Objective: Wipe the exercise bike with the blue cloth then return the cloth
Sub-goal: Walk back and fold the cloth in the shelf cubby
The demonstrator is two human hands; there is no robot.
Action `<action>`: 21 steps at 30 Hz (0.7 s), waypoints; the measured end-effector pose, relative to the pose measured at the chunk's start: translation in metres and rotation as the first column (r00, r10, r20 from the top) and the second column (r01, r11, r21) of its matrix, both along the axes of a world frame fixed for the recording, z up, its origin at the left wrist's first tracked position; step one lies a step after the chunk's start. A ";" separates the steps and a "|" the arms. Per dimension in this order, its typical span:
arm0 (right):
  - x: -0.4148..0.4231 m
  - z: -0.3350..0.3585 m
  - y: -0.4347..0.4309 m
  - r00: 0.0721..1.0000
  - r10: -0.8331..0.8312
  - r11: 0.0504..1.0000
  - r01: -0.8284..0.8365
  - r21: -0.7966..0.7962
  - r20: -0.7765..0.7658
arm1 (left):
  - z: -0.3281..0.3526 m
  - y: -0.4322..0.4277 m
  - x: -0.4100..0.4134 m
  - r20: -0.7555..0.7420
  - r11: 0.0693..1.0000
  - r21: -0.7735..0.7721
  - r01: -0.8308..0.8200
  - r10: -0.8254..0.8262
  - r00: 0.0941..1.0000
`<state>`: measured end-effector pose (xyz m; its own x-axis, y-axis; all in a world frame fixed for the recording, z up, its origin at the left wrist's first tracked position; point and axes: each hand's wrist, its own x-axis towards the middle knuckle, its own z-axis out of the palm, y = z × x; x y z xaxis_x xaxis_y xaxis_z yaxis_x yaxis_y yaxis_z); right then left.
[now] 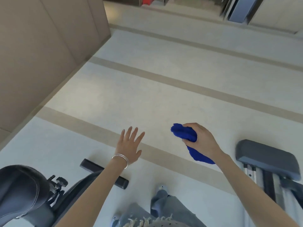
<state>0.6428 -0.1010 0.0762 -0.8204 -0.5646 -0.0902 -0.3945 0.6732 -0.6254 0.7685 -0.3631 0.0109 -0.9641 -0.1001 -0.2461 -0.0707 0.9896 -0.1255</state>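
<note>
One blue cloth (183,133), gripped by right hand (202,141), length slanting lower-right.

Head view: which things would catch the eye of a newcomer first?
The bright blue cloth, bunched in the right hand at centre right, stands out against the pale floor. The left hand is spread open beside it, silver bangles on its wrist. The dark saddle of the exercise bike fills the lower left corner.

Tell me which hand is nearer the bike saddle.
Left. The left hand hovers open, ahead and right of the saddle; the right hand, gripping the cloth, is farther right.
</note>
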 end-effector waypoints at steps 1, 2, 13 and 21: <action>-0.008 -0.001 0.010 1.000 -0.010 1.000 0.010 -0.002 0.012 | 0.000 0.009 -0.010 0.001 1.000 0.007 0.008 -0.008 1.000; -0.015 -0.001 0.019 0.999 -0.020 1.000 0.020 -0.003 0.025 | -0.001 0.017 -0.019 0.002 1.000 0.017 0.020 -0.020 1.000; -0.076 -0.020 0.072 0.983 -0.145 0.989 0.146 -0.003 0.110 | -0.009 0.052 -0.123 0.049 0.989 0.002 0.147 -0.147 0.988; -0.162 -0.017 0.082 0.972 -0.210 0.977 0.204 0.059 0.110 | -0.015 0.058 -0.255 -0.041 0.964 -0.005 0.266 -0.266 0.963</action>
